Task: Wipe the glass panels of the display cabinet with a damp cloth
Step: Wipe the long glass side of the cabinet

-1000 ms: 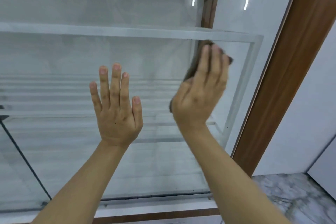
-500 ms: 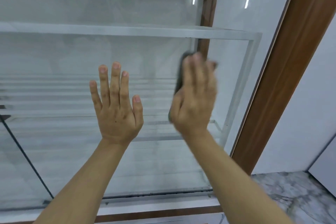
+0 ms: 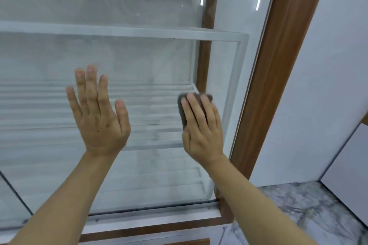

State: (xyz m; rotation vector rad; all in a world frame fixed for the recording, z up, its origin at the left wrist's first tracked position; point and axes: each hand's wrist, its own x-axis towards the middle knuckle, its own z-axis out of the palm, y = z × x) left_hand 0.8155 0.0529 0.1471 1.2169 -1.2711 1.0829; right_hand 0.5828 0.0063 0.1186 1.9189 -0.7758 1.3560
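Observation:
The display cabinet's front glass panel (image 3: 151, 61) fills most of the view, with white shelves behind it. My left hand (image 3: 98, 111) lies flat on the glass at centre left, fingers straight and spread. My right hand (image 3: 202, 125) presses a dark grey cloth (image 3: 181, 105) flat against the glass near the panel's right edge, fingers straight over it. Most of the cloth is hidden under the hand; only its top and left edge show.
A brown wooden frame post (image 3: 278, 77) runs along the right side of the glass. A white wall (image 3: 328, 85) stands beyond it, above a grey marbled floor (image 3: 298, 209). The cabinet's white bottom rail (image 3: 151, 219) runs below the glass, and a dark seam (image 3: 14, 193) crosses the lower left.
My right hand has slid the cloth down the glass from near the top shelf rail to mid height. My left hand has stayed flat in place.

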